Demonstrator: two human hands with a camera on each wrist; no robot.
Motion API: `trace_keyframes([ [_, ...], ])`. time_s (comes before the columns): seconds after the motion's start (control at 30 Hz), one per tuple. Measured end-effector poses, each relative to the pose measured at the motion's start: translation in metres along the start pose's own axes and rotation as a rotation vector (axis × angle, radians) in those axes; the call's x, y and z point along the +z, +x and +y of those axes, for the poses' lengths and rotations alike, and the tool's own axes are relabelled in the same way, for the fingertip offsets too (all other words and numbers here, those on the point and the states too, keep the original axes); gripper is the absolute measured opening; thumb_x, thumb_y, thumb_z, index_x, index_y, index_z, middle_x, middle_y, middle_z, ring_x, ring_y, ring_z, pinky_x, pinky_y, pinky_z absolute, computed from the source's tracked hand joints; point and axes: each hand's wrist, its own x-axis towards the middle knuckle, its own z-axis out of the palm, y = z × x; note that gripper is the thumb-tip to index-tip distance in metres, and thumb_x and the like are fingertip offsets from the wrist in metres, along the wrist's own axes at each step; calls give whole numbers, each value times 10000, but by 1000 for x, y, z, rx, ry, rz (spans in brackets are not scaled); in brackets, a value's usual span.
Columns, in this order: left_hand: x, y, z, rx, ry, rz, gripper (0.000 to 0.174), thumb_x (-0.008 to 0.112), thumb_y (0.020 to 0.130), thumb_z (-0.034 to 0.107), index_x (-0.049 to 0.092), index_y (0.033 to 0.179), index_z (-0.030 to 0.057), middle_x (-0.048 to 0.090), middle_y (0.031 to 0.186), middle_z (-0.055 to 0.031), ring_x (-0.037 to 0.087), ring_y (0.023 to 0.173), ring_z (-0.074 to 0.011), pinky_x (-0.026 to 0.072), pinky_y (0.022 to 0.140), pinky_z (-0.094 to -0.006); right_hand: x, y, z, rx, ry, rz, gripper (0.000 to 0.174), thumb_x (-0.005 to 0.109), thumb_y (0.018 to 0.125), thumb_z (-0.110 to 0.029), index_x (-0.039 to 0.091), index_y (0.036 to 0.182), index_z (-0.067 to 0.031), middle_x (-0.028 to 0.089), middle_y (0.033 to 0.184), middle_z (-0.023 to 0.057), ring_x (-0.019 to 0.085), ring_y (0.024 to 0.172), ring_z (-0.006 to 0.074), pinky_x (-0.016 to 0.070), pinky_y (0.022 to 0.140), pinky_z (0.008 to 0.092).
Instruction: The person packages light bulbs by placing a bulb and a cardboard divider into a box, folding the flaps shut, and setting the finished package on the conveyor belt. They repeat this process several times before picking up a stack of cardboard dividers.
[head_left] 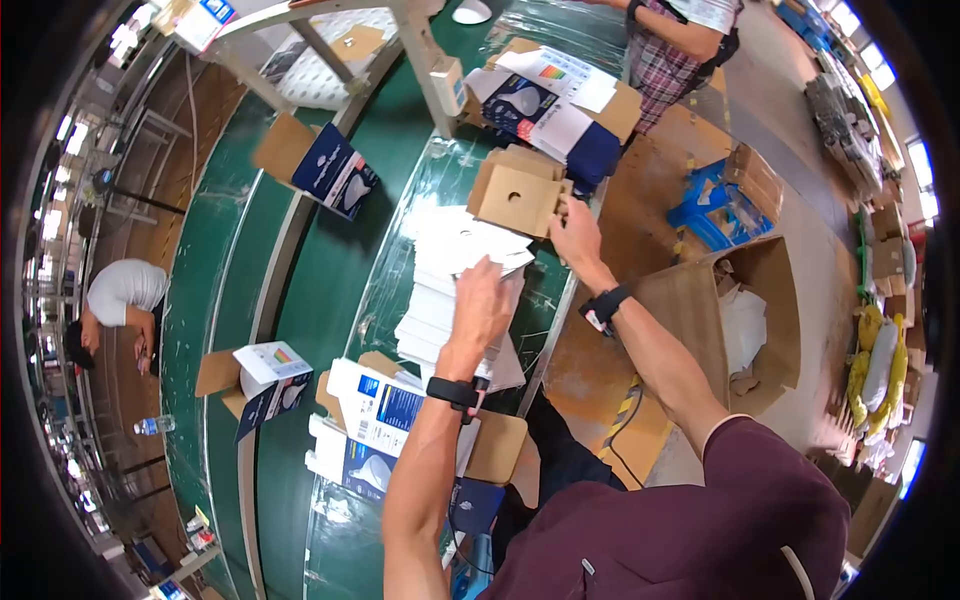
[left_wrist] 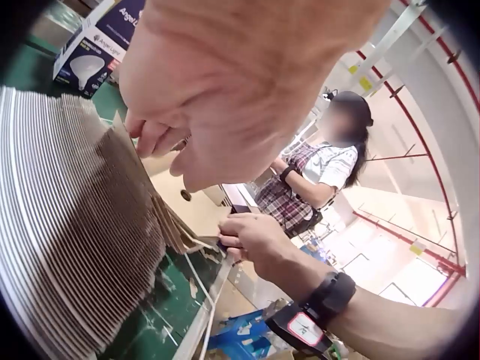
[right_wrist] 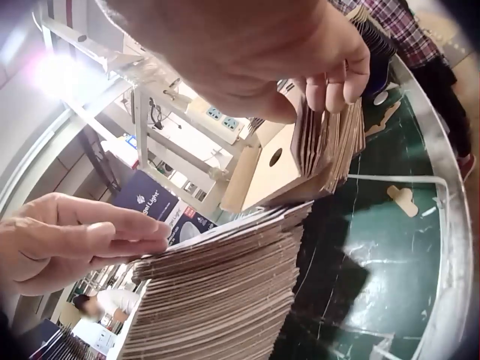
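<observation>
My right hand (head_left: 577, 238) grips a bundle of brown folded cardboard inserts (right_wrist: 319, 154), fingers over their edge. The front insert has a round hole in its face (head_left: 512, 203). Beside the bundle is a long stack of thin white-faced cardboard sheets (head_left: 432, 300), whose many edges show in the left wrist view (left_wrist: 71, 217). My left hand (head_left: 481, 305) is over this stack. In the right wrist view its fingers (right_wrist: 127, 232) are fairly straight, tips right at the topmost sheet.
Printed blue-and-white bulb boxes stand on the green bench, one (head_left: 335, 172) across the bench, others (head_left: 375, 430) near my left forearm. More printed boxes (head_left: 540, 105) lie beyond the inserts. A large open carton (head_left: 690, 320) and a blue stool (head_left: 715, 205) are at right. Another person (head_left: 680, 40) stands at the far end.
</observation>
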Motion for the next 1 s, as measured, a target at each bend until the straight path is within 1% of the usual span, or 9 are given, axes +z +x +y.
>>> trace_keyframes([
  [0.13,-21,-44,2,48,-89,296,397,679,976,191,670,1330,13,569,1476,-273,562,1347,-441,431,1162,-452,-13,-2,-4,-240,-85,244,383,660,930,-204,655,1263,-14,674,1213,201,633,1118,404,519,971,478],
  [0.33,-173,-245,-96,-504,99,1233,496,738,933,131,601,1379,-37,597,1417,-254,589,1303,-410,460,1099,-466,-37,-44,-84,-134,435,-311,299,645,1039,-131,668,1283,40,727,1120,90,681,1036,137,539,911,286],
  [0.43,-212,-344,-163,-578,795,1164,523,769,885,200,629,1345,-5,546,1456,-267,529,1331,-434,431,1123,-493,-51,-86,-117,-106,590,-445,268,650,1028,-99,684,1253,44,719,1076,56,666,972,113,529,879,258],
  [0.53,-232,-382,-215,-534,523,789,343,746,876,200,740,1171,24,681,1253,-260,642,1149,-424,513,998,-464,-61,-139,-160,-110,602,-564,262,657,1018,-87,693,1247,36,715,1048,45,656,933,111,525,858,251],
  [0.57,-235,-381,-218,-583,480,742,184,726,877,202,801,1007,96,736,948,-219,692,956,-419,543,867,-505,-62,-157,-177,-152,591,-622,265,670,1009,-89,700,1246,25,728,1058,53,669,944,113,533,864,261],
  [0.6,-237,-385,-220,-584,544,731,179,713,885,211,804,993,100,728,899,-216,693,906,-421,545,824,-510,-66,-181,-204,-165,587,-657,265,677,1006,-96,703,1241,23,748,1077,75,685,964,121,541,869,270],
  [0.8,-235,-481,-205,-623,746,759,187,655,922,241,776,912,99,715,781,-221,704,746,-435,549,678,-544,-27,-369,-338,-501,665,-947,345,705,995,-155,673,1310,-18,747,1056,112,698,882,171,568,818,310],
  [0.97,-174,-601,-135,-738,604,606,120,625,882,157,719,836,99,736,766,-180,748,729,-366,580,638,-499,30,-537,-418,-210,788,-1278,791,674,1030,-421,342,1577,44,622,1397,218,664,1090,192,544,900,313],
  [1.0,-154,-621,-124,-744,531,528,95,680,849,180,725,822,100,738,754,-170,741,693,-363,578,619,-489,30,-566,-434,-106,759,-1278,813,654,1035,-464,327,1576,47,655,1321,162,630,1024,163,529,852,307],
])
